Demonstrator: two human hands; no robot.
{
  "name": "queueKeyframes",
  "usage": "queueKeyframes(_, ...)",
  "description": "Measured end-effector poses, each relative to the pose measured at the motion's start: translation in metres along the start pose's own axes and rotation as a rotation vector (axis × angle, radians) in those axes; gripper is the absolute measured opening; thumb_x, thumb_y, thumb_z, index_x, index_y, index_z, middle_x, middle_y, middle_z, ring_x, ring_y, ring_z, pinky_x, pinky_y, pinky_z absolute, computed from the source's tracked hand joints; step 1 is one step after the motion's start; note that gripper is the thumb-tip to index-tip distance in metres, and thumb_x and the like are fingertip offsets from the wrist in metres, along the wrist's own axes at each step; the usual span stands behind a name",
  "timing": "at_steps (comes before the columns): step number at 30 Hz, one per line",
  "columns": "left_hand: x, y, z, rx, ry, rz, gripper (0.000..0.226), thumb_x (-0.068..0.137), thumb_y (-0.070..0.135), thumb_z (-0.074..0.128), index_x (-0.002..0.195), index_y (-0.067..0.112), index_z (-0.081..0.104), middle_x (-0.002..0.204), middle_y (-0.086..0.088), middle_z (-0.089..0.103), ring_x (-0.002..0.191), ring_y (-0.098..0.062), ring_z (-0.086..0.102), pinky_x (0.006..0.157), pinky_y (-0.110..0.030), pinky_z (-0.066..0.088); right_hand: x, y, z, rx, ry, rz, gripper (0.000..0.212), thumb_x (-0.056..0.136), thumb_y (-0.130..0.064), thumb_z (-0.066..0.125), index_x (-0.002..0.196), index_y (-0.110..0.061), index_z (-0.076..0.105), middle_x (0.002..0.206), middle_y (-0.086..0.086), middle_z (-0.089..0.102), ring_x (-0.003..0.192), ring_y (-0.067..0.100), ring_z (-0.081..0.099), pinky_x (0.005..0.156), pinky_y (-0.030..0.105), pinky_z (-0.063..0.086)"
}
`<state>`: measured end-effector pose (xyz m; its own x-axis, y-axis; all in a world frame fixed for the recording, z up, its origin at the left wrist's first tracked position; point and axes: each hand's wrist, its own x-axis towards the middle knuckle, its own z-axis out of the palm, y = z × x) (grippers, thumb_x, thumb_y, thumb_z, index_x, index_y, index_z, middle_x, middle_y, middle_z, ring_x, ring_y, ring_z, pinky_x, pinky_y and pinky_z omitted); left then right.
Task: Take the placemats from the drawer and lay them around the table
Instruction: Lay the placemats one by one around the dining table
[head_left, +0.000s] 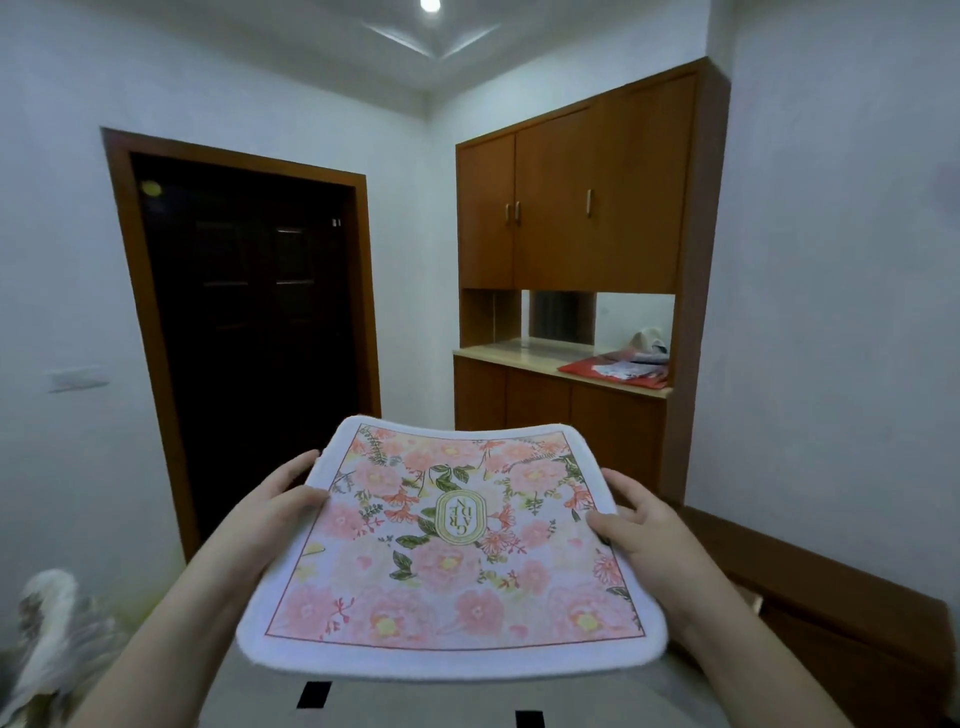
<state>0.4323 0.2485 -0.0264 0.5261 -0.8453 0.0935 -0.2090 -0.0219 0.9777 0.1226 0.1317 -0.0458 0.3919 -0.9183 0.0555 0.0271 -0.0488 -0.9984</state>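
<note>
Placemat (457, 540) pinched at both side edges, left fingers (291, 488) and right fingers (618, 525) closed on it.

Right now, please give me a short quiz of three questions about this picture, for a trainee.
1. True or false: the placemat lies flat on a table.
2. Which hands hold the placemat? A) only the left hand B) only the right hand C) both
3. Fill in: on the counter under the wall cabinets lies a ___ cloth.

Key
1. False: it is held up in the air, and no table shows under it.
2. C: each hand has a grip on one side edge, thumb on top.
3. Red.
</note>
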Motion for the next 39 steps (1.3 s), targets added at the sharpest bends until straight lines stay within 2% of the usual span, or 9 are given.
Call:
queueKeyframes(3, 0.023, -0.002, 0.0, -0.035, 0.009, -0.018, 0.038, 0.099, 0.005, 0.045, 0.124, 0.032, 0.054, 0.095, -0.016, 0.074, 0.073, -0.036, 0.074, 0.052, -0.037, 0.058, 0.034, -0.002, 0.0, 0.026, -0.044, 0.0, 0.059, 0.095, -0.006, 0.058, 0.146, -0.026, 0.035, 0.097, 0.006, 0.076, 0.076, 0.031, 0.074, 0.053, 0.034, 0.057)
queueKeyframes(7, 0.057, -0.014, -0.008, -0.071, 0.058, -0.025, 0.042, 0.098, 0.005, 0.044, 0.118, 0.038, 0.062, 0.093, -0.011, 0.077, 0.077, -0.037, 0.073, 0.066, -0.043, 0.058, 0.081, -0.003, 0.01, 0.031, -0.09, -0.022, 0.056, 0.095, -0.004, 0.057, 0.144, -0.024, 0.039, 0.096, 0.007, 0.076, 0.068, 0.026, 0.074, 0.047, 0.027, 0.054)
queueKeyframes(10, 0.084, -0.026, -0.018, -0.123, 0.114, -0.041, 0.042, 0.097, 0.005, 0.046, 0.11, 0.041, 0.065, 0.089, -0.013, 0.076, 0.068, -0.035, 0.071, 0.062, -0.04, 0.057, 0.121, 0.001, 0.027, 0.021, -0.124, -0.035, 0.054, 0.095, -0.004, 0.057, 0.142, -0.027, 0.041, 0.098, 0.007, 0.076, 0.068, 0.026, 0.074, 0.048, 0.028, 0.054)
queueKeyframes(13, 0.112, -0.041, -0.032, -0.158, 0.178, -0.052, 0.041, 0.096, 0.006, 0.048, 0.115, 0.039, 0.065, 0.09, -0.013, 0.077, 0.068, -0.034, 0.07, 0.061, -0.039, 0.056, 0.165, 0.01, 0.052, 0.008, -0.174, -0.034, 0.048, 0.096, -0.006, 0.057, 0.134, -0.031, 0.044, 0.097, 0.005, 0.076, 0.07, 0.026, 0.074, 0.049, 0.029, 0.055)
queueKeyframes(18, 0.161, -0.051, -0.055, -0.203, 0.258, -0.066, 0.038, 0.097, 0.005, 0.049, 0.116, 0.034, 0.065, 0.079, -0.009, 0.077, 0.055, -0.025, 0.07, 0.042, -0.03, 0.054, 0.235, 0.022, 0.093, -0.003, -0.223, -0.018, 0.043, 0.096, -0.006, 0.056, 0.127, -0.034, 0.046, 0.097, 0.004, 0.076, 0.074, 0.03, 0.074, 0.056, 0.036, 0.059)
queueKeyframes(26, 0.229, -0.066, -0.08, -0.249, 0.307, -0.081, 0.038, 0.097, 0.005, 0.048, 0.108, 0.037, 0.066, 0.082, -0.012, 0.076, 0.057, -0.026, 0.071, 0.045, -0.032, 0.056, 0.328, 0.032, 0.139, 0.03, -0.309, -0.008, 0.051, 0.095, -0.006, 0.058, 0.135, -0.033, 0.043, 0.099, 0.005, 0.076, 0.078, 0.032, 0.074, 0.06, 0.039, 0.061)
queueKeyframes(31, 0.277, -0.083, -0.088, -0.305, 0.404, -0.121, 0.04, 0.096, 0.003, 0.049, 0.123, 0.03, 0.063, 0.086, -0.018, 0.075, 0.059, -0.029, 0.069, 0.048, -0.035, 0.058, 0.395, 0.045, 0.164, 0.072, -0.397, -0.007, 0.036, 0.096, -0.004, 0.055, 0.111, -0.036, 0.053, 0.094, 0.006, 0.077, 0.069, 0.027, 0.074, 0.05, 0.032, 0.058)
queueKeyframes(35, 0.323, -0.093, -0.086, -0.277, 0.463, -0.128, 0.044, 0.097, 0.001, 0.048, 0.13, 0.029, 0.058, 0.082, -0.015, 0.076, 0.057, -0.026, 0.07, 0.046, -0.033, 0.057, 0.46, 0.06, 0.181, 0.067, -0.459, -0.006, 0.043, 0.096, -0.007, 0.057, 0.129, -0.033, 0.049, 0.098, 0.008, 0.076, 0.08, 0.033, 0.074, 0.063, 0.042, 0.061)
queueKeyframes(39, 0.365, -0.096, -0.078, -0.248, 0.516, -0.136, 0.048, 0.096, -0.002, 0.048, 0.135, 0.026, 0.054, 0.085, -0.015, 0.076, 0.061, -0.028, 0.071, 0.049, -0.035, 0.059, 0.526, 0.069, 0.194, 0.099, -0.528, 0.021, 0.046, 0.096, -0.009, 0.057, 0.135, -0.032, 0.047, 0.098, 0.013, 0.075, 0.083, 0.038, 0.073, 0.063, 0.045, 0.062)
